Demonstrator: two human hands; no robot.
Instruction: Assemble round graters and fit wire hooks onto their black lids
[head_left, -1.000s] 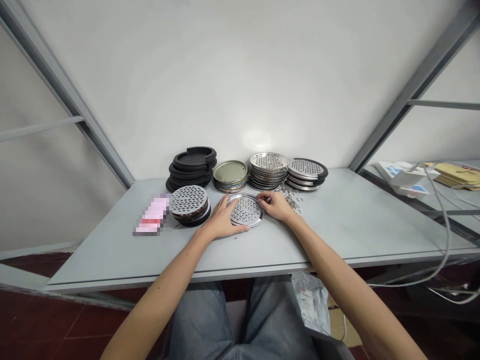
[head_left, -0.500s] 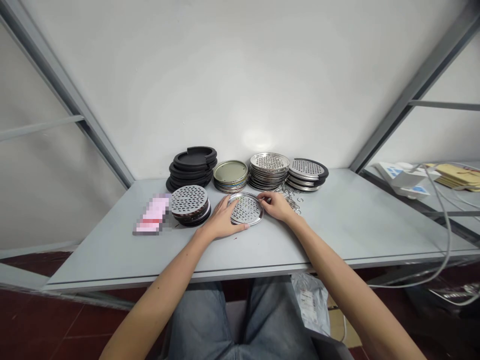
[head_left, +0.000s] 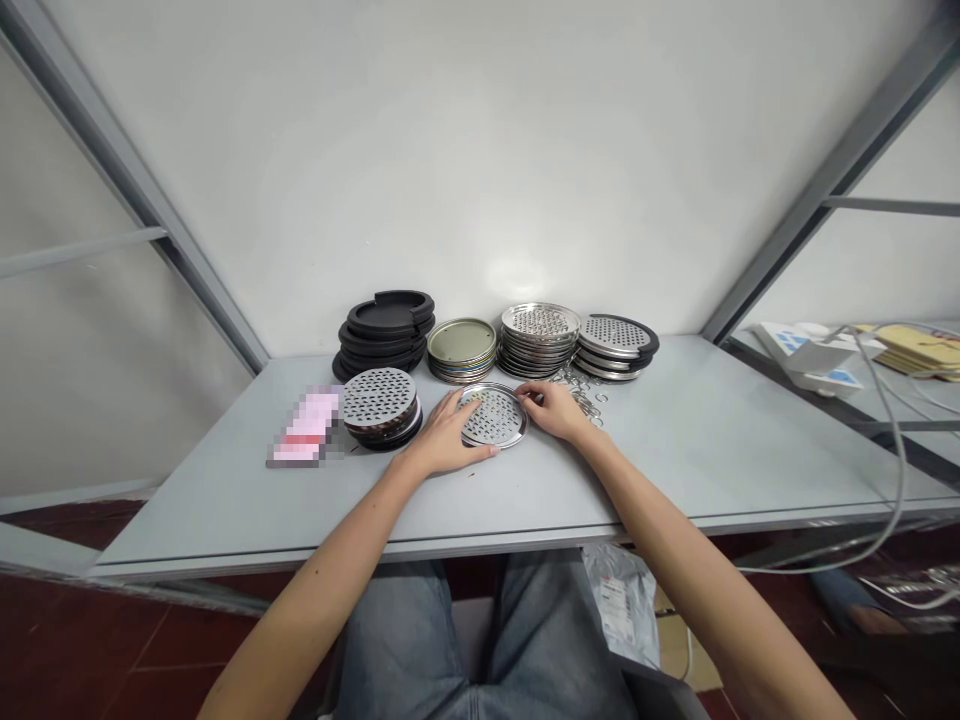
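A round metal grater plate (head_left: 495, 416) with a shiny raised rim lies flat on the table in front of me. My left hand (head_left: 448, 438) curves around its left side, fingers at the far edge and thumb at the near edge, holding it. At the right rim, my right hand (head_left: 551, 408) has its thumb and index fingertips pinched together; anything between them is too small to make out. Loose small metal rings (head_left: 589, 388) lie scattered just beyond that hand. Left of my left hand stands a stack of grey perforated discs (head_left: 379, 397).
Along the wall stand stacks of black round holders (head_left: 386, 318), greenish lids (head_left: 461, 342), rimmed grater plates (head_left: 540, 322) and discs in black holders (head_left: 616, 336). A blurred pink item (head_left: 307, 428) lies left. A white cable (head_left: 900, 460) hangs at right, near another person's leg (head_left: 836, 590).
Both hands stay almost still on the plate, with only tiny shifts of the view. Another person's leg and foot now show at the lower right.
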